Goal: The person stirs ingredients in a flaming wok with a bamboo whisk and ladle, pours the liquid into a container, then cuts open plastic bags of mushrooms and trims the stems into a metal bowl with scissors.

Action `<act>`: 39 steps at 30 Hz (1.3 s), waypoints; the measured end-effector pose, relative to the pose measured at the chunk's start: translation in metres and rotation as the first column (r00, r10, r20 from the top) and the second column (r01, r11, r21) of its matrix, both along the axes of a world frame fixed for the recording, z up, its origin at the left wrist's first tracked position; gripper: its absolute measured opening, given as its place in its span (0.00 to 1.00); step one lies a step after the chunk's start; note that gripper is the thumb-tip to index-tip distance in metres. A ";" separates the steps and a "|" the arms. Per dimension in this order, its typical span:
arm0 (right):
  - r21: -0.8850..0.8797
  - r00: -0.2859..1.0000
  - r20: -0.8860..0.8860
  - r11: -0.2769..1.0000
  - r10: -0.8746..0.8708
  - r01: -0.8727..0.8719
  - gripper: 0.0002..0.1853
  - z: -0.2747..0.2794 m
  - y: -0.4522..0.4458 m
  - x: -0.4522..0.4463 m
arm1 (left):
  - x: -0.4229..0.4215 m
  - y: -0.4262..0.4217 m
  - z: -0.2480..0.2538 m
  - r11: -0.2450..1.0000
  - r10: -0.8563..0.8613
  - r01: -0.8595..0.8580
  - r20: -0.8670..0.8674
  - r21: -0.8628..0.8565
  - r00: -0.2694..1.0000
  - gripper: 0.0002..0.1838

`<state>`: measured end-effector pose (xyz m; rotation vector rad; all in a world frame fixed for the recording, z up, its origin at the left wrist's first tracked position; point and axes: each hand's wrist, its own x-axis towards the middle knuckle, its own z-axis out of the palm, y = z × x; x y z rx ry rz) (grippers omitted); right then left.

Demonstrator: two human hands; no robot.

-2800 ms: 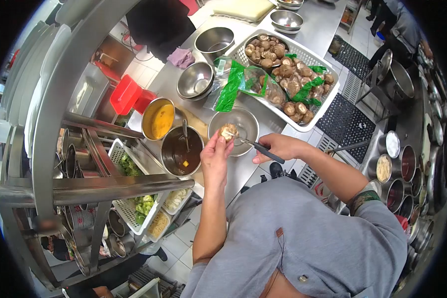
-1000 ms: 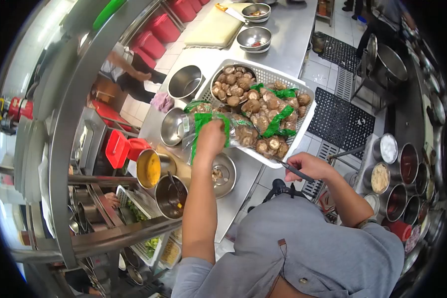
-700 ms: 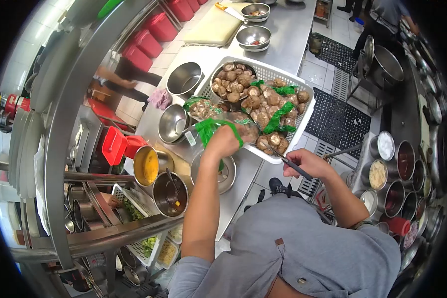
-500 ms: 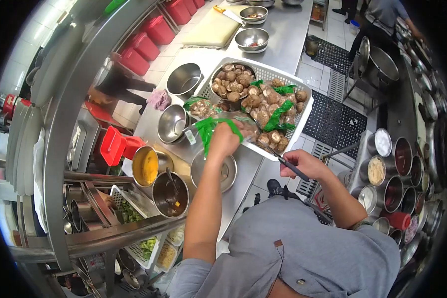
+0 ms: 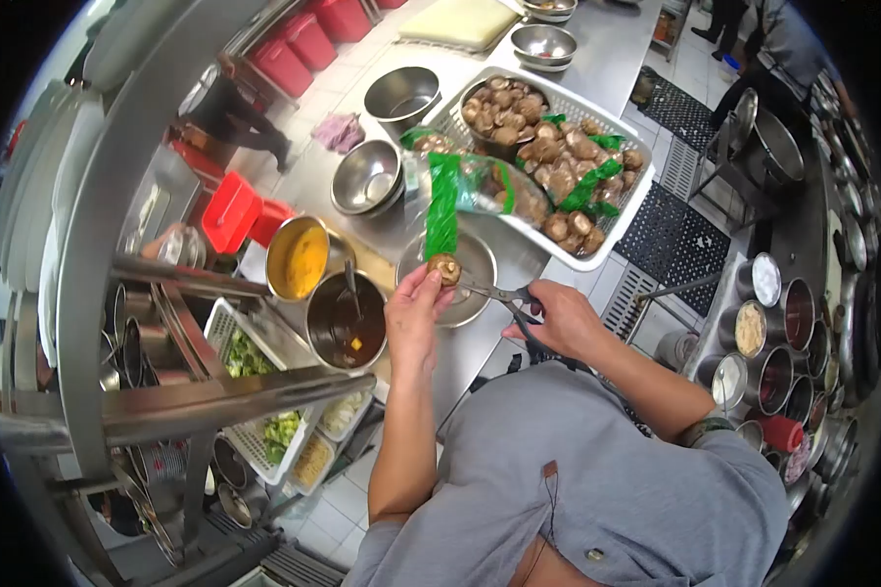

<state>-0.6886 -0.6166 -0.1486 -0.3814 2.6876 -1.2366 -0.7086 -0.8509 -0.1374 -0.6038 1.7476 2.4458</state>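
Note:
My left hand (image 5: pixel 413 315) pinches a brown mushroom (image 5: pixel 444 268), its pale stem side showing. In my right hand (image 5: pixel 560 315) is a pair of scissors (image 5: pixel 504 295), held by the dark handles, with the blade tips pointing at the mushroom's stem; whether they touch it is hard to tell. Below the mushroom is a wide steel bowl (image 5: pixel 489 266). A clear plastic bag (image 5: pixel 480 181) with green tape lies partly open over the edge of a white plastic basket (image 5: pixel 597 261). Inside the basket are bagged mushrooms (image 5: pixel 579 166) and a steel pot heaped with mushrooms (image 5: pixel 507 115).
Steel bowls (image 5: pixel 366 178) and a deep pot (image 5: pixel 401 96) stand beyond my left hand. Nearer are a pot of yellow liquid (image 5: pixel 301 262) and a dark pot with a ladle (image 5: pixel 338 328). A metal shelf rail (image 5: pixel 235 403) crosses the left. Seasoning containers (image 5: pixel 751 333) line the right.
My left hand has left the plastic bag and come back toward me, now holding a mushroom. My right hand has brought the scissors leftward to it. The view has shifted.

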 end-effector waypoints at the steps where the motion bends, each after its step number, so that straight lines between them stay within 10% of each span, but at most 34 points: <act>1: 0.013 1.000 -0.021 1.000 -0.016 0.016 0.33 -0.002 -0.008 0.002 | 0.009 -0.005 -0.006 1.000 0.022 -0.023 0.013 0.013 1.000 0.19; 14: 0.199 0.984 -0.023 0.966 0.176 -0.168 0.31 -0.039 -0.044 0.003 | 0.047 -0.016 -0.048 0.993 0.119 -0.116 0.113 -0.029 0.986 0.21; 18: -0.358 0.640 0.730 0.932 0.241 0.057 0.29 -0.034 -0.035 0.000 | 0.045 -0.027 -0.061 0.988 0.145 -0.139 0.095 -0.067 0.985 0.21; 25: -0.292 0.671 0.630 0.920 0.391 -0.261 0.31 -0.037 -0.017 -0.013 | 0.043 -0.027 -0.043 0.990 0.142 -0.142 0.055 0.008 0.988 0.21; 39: -0.356 0.737 0.594 0.927 0.323 -0.120 0.23 0.001 0.007 -0.020 | 0.025 0.001 -0.001 1.000 0.016 -0.016 -0.014 0.020 1.000 0.21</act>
